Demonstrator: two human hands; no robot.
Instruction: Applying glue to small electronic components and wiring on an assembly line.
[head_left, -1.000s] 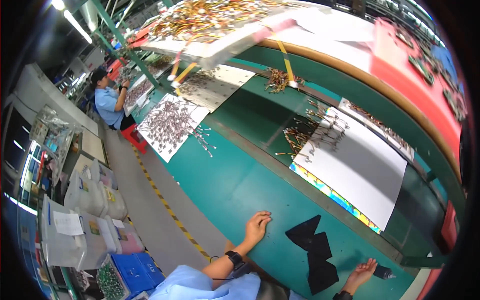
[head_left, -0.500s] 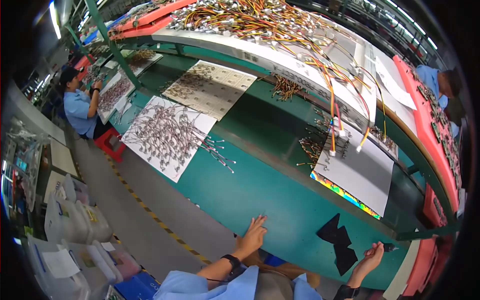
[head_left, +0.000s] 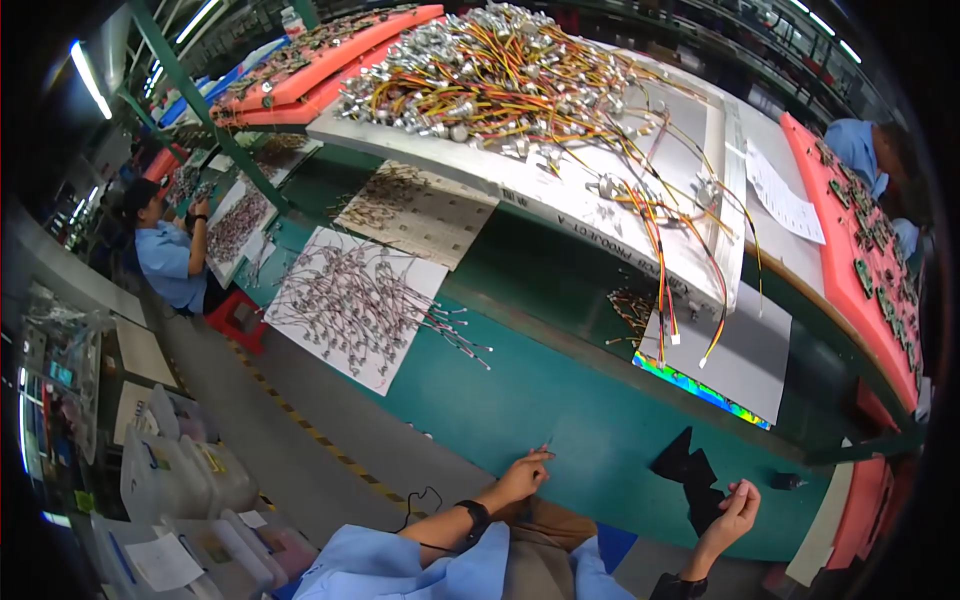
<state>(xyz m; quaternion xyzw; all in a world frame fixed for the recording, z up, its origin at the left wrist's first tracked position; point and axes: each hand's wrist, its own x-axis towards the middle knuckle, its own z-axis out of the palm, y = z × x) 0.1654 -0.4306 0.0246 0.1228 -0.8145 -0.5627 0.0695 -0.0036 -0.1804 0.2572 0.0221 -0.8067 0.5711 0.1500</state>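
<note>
My left hand (head_left: pixel 522 476) rests at the near edge of the green table (head_left: pixel 590 400), its fingers loosely stretched to the right. By its fingertips is a thin mark or sliver too small to make out. My right hand (head_left: pixel 738 508) is raised at the right, palm turned up, with fingers bent and slightly apart; I see nothing in it. A small black bottle-like object (head_left: pixel 787 481) lies on the table just beyond it. Between my hands lies a black angular piece of thin material (head_left: pixel 688 470), its lower end close to the right hand.
A white board (head_left: pixel 425 275) at the left bears several wired parts. Overhead, a shelf panel (head_left: pixel 410 140) carries a heap of wired components, with leads hanging over a grey sheet (head_left: pixel 765 350). Red trays (head_left: pixel 850 230) stand right. A co-worker (head_left: pixel 165 250) sits far left. Plastic bins (head_left: pixel 165 475) stand at lower left.
My right hand has drawn away from the black bottle-like object, which stays on the table. The left hand's fingers have come closer together. The whole view has shifted slightly.
</note>
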